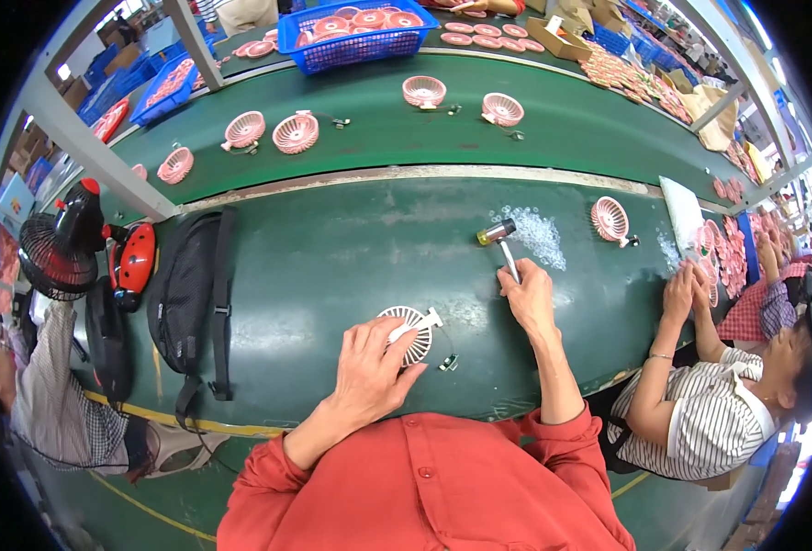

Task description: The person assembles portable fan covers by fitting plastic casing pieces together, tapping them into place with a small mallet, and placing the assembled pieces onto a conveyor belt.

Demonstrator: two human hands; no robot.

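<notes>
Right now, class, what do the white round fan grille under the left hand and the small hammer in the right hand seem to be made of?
The white round fan grille, held down by the left hand, looks like moulded plastic: thin even ribs, matt sheen. The small hammer in the right hand seems to have a shiny metal shaft and a dark and yellowish head, perhaps rubber or plastic; too small to be sure.

A white fan grille is held flat on the green table near its front edge by the left hand. A small hammer is gripped by the right hand, head raised beside a heap of clear small parts. A black bag is laid toward the table's left end, and pink fan grilles are spread along the far belt.
</notes>
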